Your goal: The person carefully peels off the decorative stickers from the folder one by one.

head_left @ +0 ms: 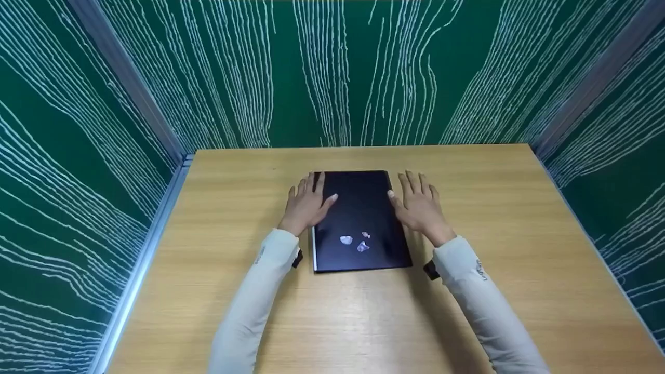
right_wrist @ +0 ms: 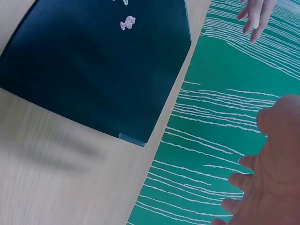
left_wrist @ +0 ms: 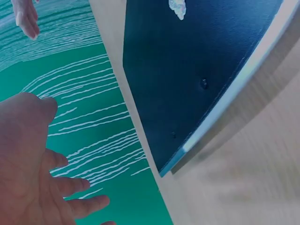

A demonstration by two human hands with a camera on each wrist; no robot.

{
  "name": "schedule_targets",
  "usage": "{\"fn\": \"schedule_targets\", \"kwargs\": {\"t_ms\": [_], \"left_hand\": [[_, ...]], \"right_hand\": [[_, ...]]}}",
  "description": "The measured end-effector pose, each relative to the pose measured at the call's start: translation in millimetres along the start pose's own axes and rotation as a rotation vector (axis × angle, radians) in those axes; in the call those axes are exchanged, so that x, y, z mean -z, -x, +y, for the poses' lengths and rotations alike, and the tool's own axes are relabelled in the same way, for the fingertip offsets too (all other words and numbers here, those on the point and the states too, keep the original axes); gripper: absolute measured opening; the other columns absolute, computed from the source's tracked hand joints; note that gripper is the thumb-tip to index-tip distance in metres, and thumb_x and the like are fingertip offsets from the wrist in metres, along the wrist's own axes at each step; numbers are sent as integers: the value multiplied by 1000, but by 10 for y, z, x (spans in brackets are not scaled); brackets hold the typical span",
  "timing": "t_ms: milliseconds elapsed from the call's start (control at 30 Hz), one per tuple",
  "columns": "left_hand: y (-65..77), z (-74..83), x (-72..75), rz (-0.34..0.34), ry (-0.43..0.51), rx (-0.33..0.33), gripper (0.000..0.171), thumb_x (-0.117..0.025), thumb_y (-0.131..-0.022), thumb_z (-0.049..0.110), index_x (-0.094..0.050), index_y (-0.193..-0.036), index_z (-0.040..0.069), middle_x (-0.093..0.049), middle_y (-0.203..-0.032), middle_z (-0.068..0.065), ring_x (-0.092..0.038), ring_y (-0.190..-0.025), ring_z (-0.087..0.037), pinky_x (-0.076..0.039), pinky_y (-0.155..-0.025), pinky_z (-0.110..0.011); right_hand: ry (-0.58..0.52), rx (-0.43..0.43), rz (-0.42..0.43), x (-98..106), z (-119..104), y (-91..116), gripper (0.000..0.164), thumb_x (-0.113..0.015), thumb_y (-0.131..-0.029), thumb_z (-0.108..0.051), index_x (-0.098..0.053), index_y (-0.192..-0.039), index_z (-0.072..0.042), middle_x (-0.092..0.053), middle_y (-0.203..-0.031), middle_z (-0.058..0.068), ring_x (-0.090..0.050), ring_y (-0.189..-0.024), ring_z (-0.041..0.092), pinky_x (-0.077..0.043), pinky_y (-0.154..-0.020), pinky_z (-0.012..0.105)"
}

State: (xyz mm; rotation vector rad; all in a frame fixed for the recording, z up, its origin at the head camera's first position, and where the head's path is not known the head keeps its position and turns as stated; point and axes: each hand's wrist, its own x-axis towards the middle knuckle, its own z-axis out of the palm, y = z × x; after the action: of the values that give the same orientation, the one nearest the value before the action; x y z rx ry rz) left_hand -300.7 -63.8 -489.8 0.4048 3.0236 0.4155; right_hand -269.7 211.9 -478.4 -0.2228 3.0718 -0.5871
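Observation:
A closed black folder (head_left: 358, 208) with a pale edge along its left side lies flat on the wooden table. Several small shiny stickers (head_left: 346, 240) dot its near half. My left hand (head_left: 306, 205) is held over the folder's far left edge, fingers extended and thumb spread inward. Over on the other side, my right hand (head_left: 421, 208) hovers beside the right edge, its thumb overlapping that edge in the head view. Both wrist views show the left palm (left_wrist: 28, 164) and right palm (right_wrist: 276, 173) raised off the folder, holding nothing.
The wooden table (head_left: 208, 301) reaches out around the folder on all sides. Green panels (head_left: 291, 78) with wavy white lines stand behind it and at both sides. Metal posts (head_left: 135, 78) mark the back corners, and a metal rail (head_left: 140, 270) runs along the left edge.

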Motion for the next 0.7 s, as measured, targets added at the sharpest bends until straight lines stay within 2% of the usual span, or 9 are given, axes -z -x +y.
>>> {"fn": "schedule_targets", "kwargs": {"t_ms": [167,433,700], "left_hand": [[20,-40,-54,-20,46,28,75,-33,-104,56,-9,-161,14,-7,-168,-16,-19,-153,-40,-19,-121,-58],[28,-123,-132,-7,93,38,76,-35,-104,55,-9,-161,11,-6,-168,-16,-27,-149,-42,-32,-115,-59],[43,-171,-239,-12,151,63,74,-38,-105,50,-12,-161,9,-17,-164,-23,-34,-144,-45,-41,-108,-59]], "right_hand": [[2,-11,3,-30,-6,-3,68,-27,-107,-48,-16,-159,-5,-11,-166,21,-2,-153,45,-6,-120,64],[6,-29,22,-58,22,-4,68,-28,-107,-47,-17,-159,-5,-12,-166,20,-3,-153,45,-6,-120,64],[-10,-50,-3,-74,62,41,68,-28,-107,-45,-16,-159,-4,-10,-166,21,-3,-152,47,-8,-119,66]]}}
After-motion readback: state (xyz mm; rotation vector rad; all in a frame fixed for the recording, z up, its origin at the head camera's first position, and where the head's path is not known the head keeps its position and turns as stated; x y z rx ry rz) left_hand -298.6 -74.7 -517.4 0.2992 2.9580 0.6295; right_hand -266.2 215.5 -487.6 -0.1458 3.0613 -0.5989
